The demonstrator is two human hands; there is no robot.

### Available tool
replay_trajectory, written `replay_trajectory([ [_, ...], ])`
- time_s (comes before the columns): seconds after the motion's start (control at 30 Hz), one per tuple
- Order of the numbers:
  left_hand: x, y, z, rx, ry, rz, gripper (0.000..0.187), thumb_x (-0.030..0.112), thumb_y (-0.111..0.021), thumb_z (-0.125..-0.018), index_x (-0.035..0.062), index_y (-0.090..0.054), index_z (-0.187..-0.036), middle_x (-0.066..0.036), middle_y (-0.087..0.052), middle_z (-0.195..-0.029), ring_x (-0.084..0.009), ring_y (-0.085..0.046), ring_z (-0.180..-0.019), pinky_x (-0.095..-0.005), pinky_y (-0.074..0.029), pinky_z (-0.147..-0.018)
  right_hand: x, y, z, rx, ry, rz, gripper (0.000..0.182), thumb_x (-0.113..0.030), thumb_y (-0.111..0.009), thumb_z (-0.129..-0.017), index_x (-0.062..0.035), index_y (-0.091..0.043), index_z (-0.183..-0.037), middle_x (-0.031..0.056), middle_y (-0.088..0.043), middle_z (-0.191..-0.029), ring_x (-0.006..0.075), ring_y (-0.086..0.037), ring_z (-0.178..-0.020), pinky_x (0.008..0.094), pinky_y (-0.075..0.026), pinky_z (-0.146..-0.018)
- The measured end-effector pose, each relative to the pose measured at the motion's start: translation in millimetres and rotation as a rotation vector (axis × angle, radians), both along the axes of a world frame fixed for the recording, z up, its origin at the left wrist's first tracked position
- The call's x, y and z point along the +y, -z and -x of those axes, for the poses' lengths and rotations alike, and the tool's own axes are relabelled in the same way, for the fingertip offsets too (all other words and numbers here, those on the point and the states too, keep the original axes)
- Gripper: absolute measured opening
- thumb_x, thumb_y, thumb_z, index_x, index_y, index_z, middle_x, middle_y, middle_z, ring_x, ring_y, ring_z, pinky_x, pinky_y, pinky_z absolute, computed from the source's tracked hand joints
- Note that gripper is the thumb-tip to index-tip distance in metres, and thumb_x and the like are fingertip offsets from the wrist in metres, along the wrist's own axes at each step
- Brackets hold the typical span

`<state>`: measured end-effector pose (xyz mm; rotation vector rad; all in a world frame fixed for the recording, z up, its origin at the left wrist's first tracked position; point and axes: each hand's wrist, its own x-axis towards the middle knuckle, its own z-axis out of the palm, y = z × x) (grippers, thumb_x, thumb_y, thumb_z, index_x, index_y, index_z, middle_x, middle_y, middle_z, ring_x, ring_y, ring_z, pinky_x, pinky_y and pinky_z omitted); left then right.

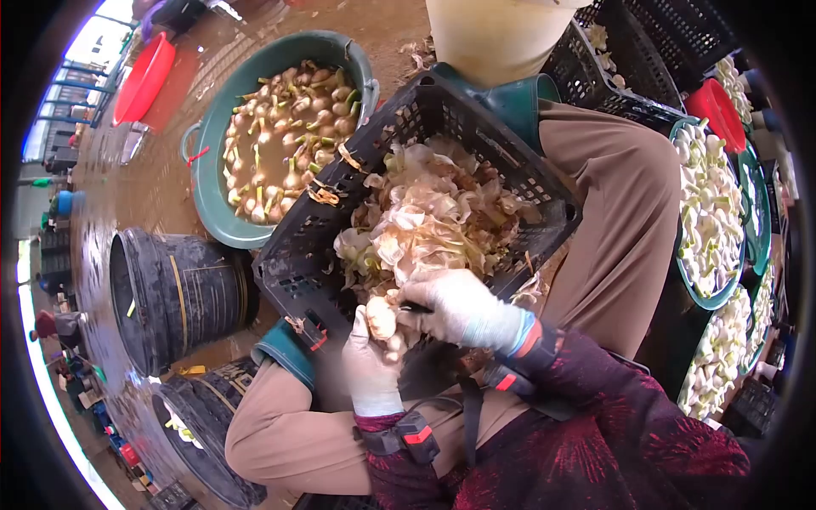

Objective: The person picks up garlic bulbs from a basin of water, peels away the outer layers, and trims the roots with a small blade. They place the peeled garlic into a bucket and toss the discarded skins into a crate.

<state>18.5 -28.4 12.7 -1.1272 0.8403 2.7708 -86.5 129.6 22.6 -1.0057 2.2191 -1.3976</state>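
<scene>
My left hand (371, 361), in a whitish glove, is wrapped round a garlic bulb (382, 319) with pale, bare cloves showing. My right hand (463, 308), gloved the same way, is closed right beside the bulb, its fingertips dark and bent in. What sits between those fingers, if anything, I cannot make out. Both hands are over the near edge of a black plastic crate (293, 293). A heap of papery garlic skins (433, 217) lies inside it, just beyond the hands.
Left of the crate stands a green tub (212, 217) of garlic bulbs in brown water. Black buckets (204, 280) stand nearer left. A cream bucket (501, 38) and more black crates (625, 51) are behind. Basins of peeled garlic (707, 208) line the right, beyond my knee.
</scene>
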Motion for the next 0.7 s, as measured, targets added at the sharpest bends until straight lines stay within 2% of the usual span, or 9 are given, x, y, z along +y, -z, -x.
replay_trajectory([
  [0.13,6,-11,16,0.023,0.043,0.065,0.061,0.036,-0.067,-0.088,-0.0038,-0.049,-0.131,-0.003,-0.061,-0.096,-0.0074,-0.056,-0.075,-0.0184,-0.045,-0.062,-1,3,0,0.069,-0.027,-0.037,0.020,-0.023,-0.066,-0.078,-0.0057,-0.063,-0.087,0.0131,-0.062,-0.078,0.0342,-0.062,-0.076,0.0420,-0.050,-0.069],
  [0.2,8,-3,5,0.044,0.098,0.259,0.064,0.035,-0.069,-0.087,-0.0049,-0.047,-0.132,-0.004,-0.061,-0.099,-0.0079,-0.057,-0.078,-0.0181,-0.045,-0.066,-2,6,5,-0.382,0.010,-0.061,0.021,-0.022,-0.066,-0.079,-0.0034,-0.063,-0.086,0.0149,-0.064,-0.078,0.0362,-0.062,-0.071,0.0411,-0.050,-0.067],
  [0.23,12,-8,8,0.076,0.159,0.456,0.067,0.033,-0.071,-0.086,-0.0059,-0.045,-0.133,-0.005,-0.062,-0.102,-0.0085,-0.058,-0.081,-0.0178,-0.046,-0.069,-1,16,9,-0.561,0.004,-0.016,0.023,-0.020,-0.065,-0.081,-0.0003,-0.064,-0.092,0.0124,-0.067,-0.077,0.0284,-0.064,-0.067,0.0373,-0.051,-0.068],
  [0.27,8,-4,7,0.107,0.190,0.487,0.059,0.025,-0.060,-0.092,-0.0130,-0.042,-0.133,-0.018,-0.060,-0.114,-0.0203,-0.062,-0.096,-0.0302,-0.052,-0.078,0,23,9,-0.794,0.038,0.090,0.025,-0.020,-0.064,-0.083,0.0010,-0.064,-0.096,0.0101,-0.067,-0.078,0.0225,-0.063,-0.069,0.0356,-0.051,-0.069],
  [0.33,11,-11,15,0.179,0.164,0.415,0.059,0.023,-0.060,-0.092,-0.0133,-0.041,-0.133,-0.020,-0.059,-0.117,-0.0225,-0.060,-0.103,-0.0322,-0.051,-0.084,0,30,11,-1.167,0.062,0.283,0.030,-0.017,-0.062,-0.087,0.0049,-0.062,-0.108,0.0068,-0.066,-0.086,0.0117,-0.059,-0.080,0.0322,-0.050,-0.074],
  [0.5,17,-20,24,0.125,0.155,0.433,0.058,0.022,-0.060,-0.092,-0.0129,-0.041,-0.134,-0.018,-0.056,-0.124,-0.0243,-0.056,-0.114,-0.0353,-0.048,-0.095,-4,24,11,-0.663,0.059,0.129,0.034,-0.017,-0.058,-0.089,0.0028,-0.056,-0.117,0.0097,-0.065,-0.091,0.0138,-0.058,-0.086,0.0326,-0.048,-0.078],
  [0.57,18,-8,18,-0.047,0.217,0.588,0.059,0.024,-0.063,-0.091,-0.0107,-0.042,-0.134,-0.014,-0.059,-0.116,-0.0216,-0.059,-0.105,-0.0338,-0.048,-0.093,-5,19,11,-0.696,0.040,0.212,0.034,-0.020,-0.055,-0.093,0.0020,-0.054,-0.119,0.0119,-0.065,-0.090,0.0153,-0.058,-0.083,0.0337,-0.049,-0.077],
  [0.63,20,2,15,0.058,0.100,0.566,0.058,0.023,-0.069,-0.086,-0.0050,-0.048,-0.133,-0.013,-0.059,-0.120,-0.0189,-0.061,-0.099,-0.0282,-0.049,-0.085,-5,16,14,-1.123,0.144,0.175,0.039,-0.027,-0.056,-0.096,0.0026,-0.051,-0.120,0.0118,-0.062,-0.097,0.0171,-0.056,-0.092,0.0334,-0.047,-0.084],
  [0.7,13,8,11,0.134,0.109,0.511,0.054,0.022,-0.068,-0.087,-0.0048,-0.050,-0.130,-0.012,-0.061,-0.116,-0.0176,-0.061,-0.100,-0.0280,-0.049,-0.085,-10,14,11,-0.722,0.184,0.168,0.033,-0.025,-0.055,-0.095,0.0046,-0.056,-0.109,0.0173,-0.064,-0.086,0.0192,-0.059,-0.081,0.0353,-0.049,-0.076],
])
